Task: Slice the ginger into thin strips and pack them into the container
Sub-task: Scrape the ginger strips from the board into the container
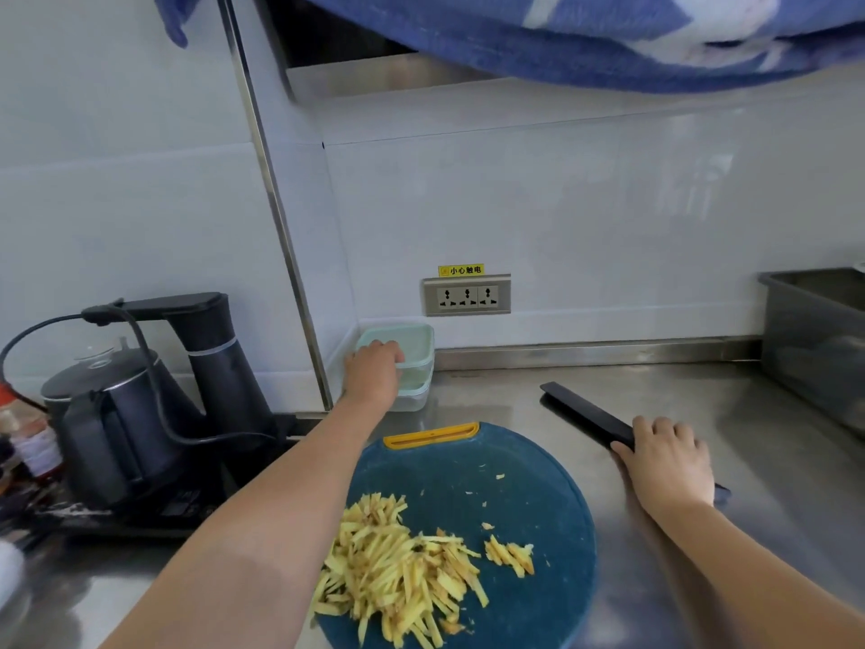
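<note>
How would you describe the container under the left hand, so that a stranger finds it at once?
Follow the steel counter to the back wall, below and left of the wall socket. There, beyond the round blue cutting board, stands the container, the left hand on its lid. It alone is pale green translucent plastic.

A kitchen work corner.
A stainless-steel desk [678, 395] meets a white tiled wall [608, 203] with a triple socket [467, 296] under a yellow warning label [461, 270]; an electric kettle [107, 414] and bottles [28, 437] stand at the left, a steel tub [814, 339] at the right, ginger strips [398, 573] on a round cutting board [468, 466].
</note>
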A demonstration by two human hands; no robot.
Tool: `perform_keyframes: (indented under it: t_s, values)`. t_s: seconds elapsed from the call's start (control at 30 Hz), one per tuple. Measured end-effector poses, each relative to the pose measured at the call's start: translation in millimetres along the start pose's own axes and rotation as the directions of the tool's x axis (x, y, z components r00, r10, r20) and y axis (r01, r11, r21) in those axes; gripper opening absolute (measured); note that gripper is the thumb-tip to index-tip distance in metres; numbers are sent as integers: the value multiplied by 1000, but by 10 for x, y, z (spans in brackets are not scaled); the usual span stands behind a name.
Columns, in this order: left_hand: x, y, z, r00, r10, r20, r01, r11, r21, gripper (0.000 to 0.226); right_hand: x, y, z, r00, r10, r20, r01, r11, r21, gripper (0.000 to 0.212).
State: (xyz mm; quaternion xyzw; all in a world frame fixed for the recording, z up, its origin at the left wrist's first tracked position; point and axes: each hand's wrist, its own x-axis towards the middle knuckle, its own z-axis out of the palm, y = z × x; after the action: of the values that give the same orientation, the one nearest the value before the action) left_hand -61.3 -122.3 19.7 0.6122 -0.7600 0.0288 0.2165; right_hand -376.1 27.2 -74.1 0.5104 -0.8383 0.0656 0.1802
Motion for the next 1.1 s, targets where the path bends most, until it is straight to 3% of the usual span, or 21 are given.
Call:
perform_keyframes:
  t_s: [0.27,0.4,0.5,0.6,0.73,0.87,0.9,0.97,1.03,1.1]
  values:
    - [-319,346,-294,963,251,-96,-262,956,-134,20,-14,33,-114,994,42,97,-48,997,59,34]
    - [-568,659,-603,906,420,-52,-422,894,-152,17,-132,66,-262,990,50,134,-77,975,208,42]
    - [-767,886,-806,872,490,-12,-484,857,-179,16,-302,78,-535,993,-60,-103,106,847,520,51]
    - [-1015,1099,-919,843,537,26,-521,828,-209,16,-511,104,-971,882,-206,-424,440,682,584,50]
    - [-1348,1342,-1046,801,598,9,-565,761,-319,16,-757,153,-1437,808,-284,-517,572,592,568,39]
    - [-1580,1509,-1091,807,580,-109,-567,709,-421,21,-996,301,-1743,848,-173,-501,506,542,671,17]
    - [-1635,1555,-1103,825,547,-139,-549,719,-427,28,-1059,341,-1806,867,-143,-477,475,525,706,14]
    - [-1757,1641,-1129,893,438,-99,-434,784,-443,68,-1169,412,-1905,898,-71,-434,404,525,749,17]
    - [-1878,1719,-1145,929,342,139,-236,839,-490,116,-1261,479,-1976,928,19,-373,309,521,796,21]
    - [-2024,1805,-1098,870,359,339,-101,801,-590,137,-1368,528,-2038,953,74,-295,229,463,856,22]
